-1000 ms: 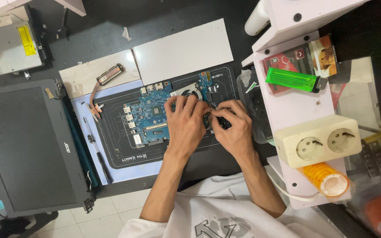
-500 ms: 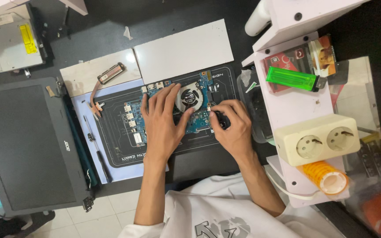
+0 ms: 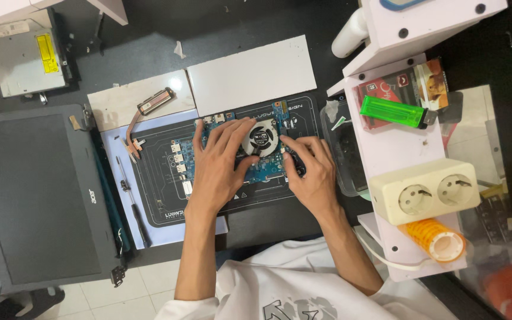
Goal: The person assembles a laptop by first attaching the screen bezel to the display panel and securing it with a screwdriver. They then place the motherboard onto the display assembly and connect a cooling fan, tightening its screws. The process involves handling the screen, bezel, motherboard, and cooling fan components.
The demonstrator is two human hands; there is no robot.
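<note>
Hands on blue circuit board (image 3: 262,169): left hand (image 3: 220,169) spread flat, pinning it beside fan (image 3: 260,138); right hand (image 3: 309,175) curled, fingertips pressing board edge, grip contents unclear. Screwdriver (image 3: 131,204) far left.

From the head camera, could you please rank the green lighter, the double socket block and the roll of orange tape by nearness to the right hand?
Measured from the right hand:
1. Green lighter, up on the white shelf to the hand's right.
2. Double socket block, further right, level with the wrist.
3. Roll of orange tape, at the shelf's lower end.
</note>
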